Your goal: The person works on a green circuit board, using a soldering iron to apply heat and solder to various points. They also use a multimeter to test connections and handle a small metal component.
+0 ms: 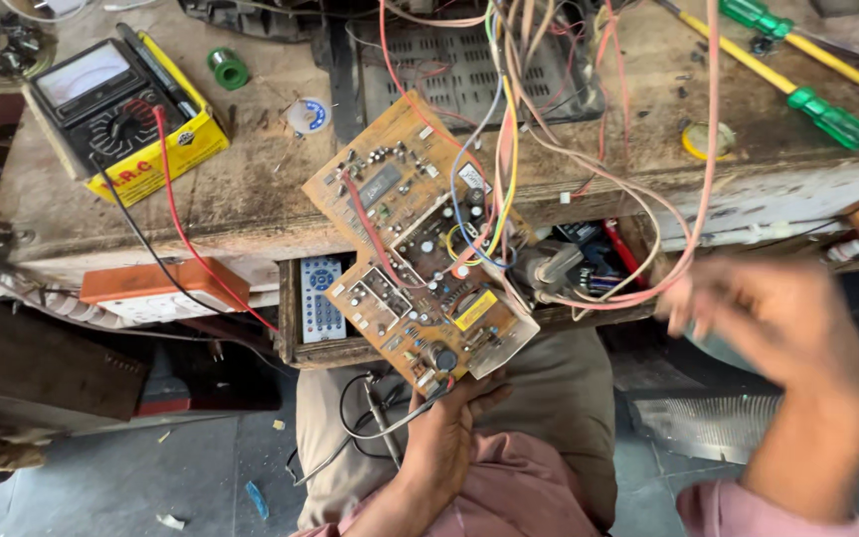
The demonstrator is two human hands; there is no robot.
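My left hand [446, 430] grips the near edge of a tan circuit board [412, 239], holding it tilted over my lap and the bench edge. The board carries several capacitors, a black chip and a yellow part, and a bundle of coloured wires [505, 139] runs from it up to the back of the bench. A thin metal tool [380, 413] lies under the same hand. My right hand [777, 323] is blurred at the right, fingers curled, touching a loop of pink wires [648, 283]; whether it grips them is unclear.
A worn wooden bench [251, 189] holds an analog multimeter in a yellow box [116, 109], a green tape roll [228, 69], a solder spool [307, 116] and green-handled screwdrivers [807, 99]. An open drawer [295, 348] below holds a remote control [321, 298]. An orange-topped box [151, 288] sits at left.
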